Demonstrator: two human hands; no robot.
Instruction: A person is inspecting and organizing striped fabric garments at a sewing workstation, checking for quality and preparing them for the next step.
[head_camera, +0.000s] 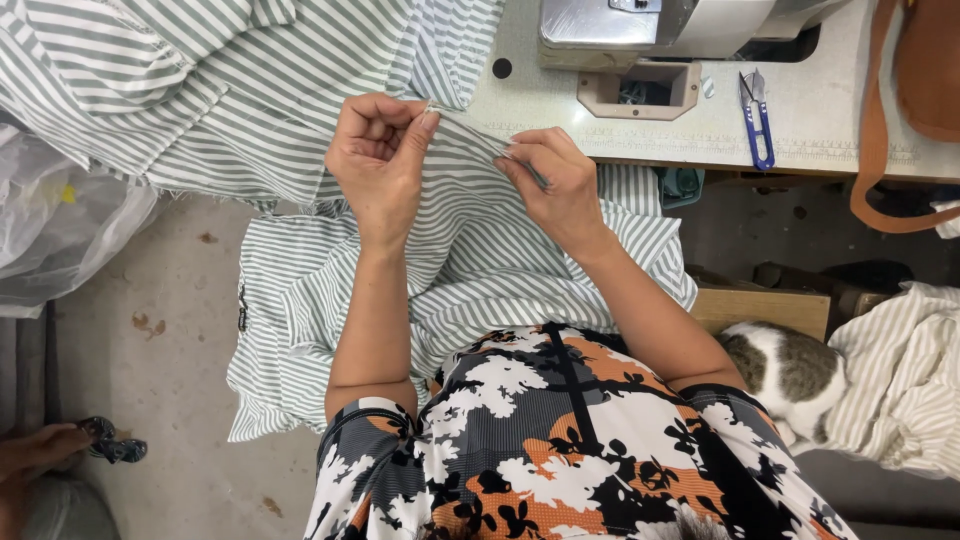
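A large piece of green-and-white striped fabric (470, 260) drapes from the sewing table down over my lap. My left hand (378, 158) pinches a folded edge of this fabric between thumb and fingers. My right hand (555, 185) grips the same edge a little to the right, so the edge is stretched taut between both hands. They work just in front of the table's edge, below the sewing machine (660, 30).
Blue thread snips (757, 120) lie on the white table (830, 110) right of the machine. A brown bag strap (875, 150) hangs at far right. A cat (785, 370) rests by more striped cloth (905, 380). Plastic bags (60, 220) sit left.
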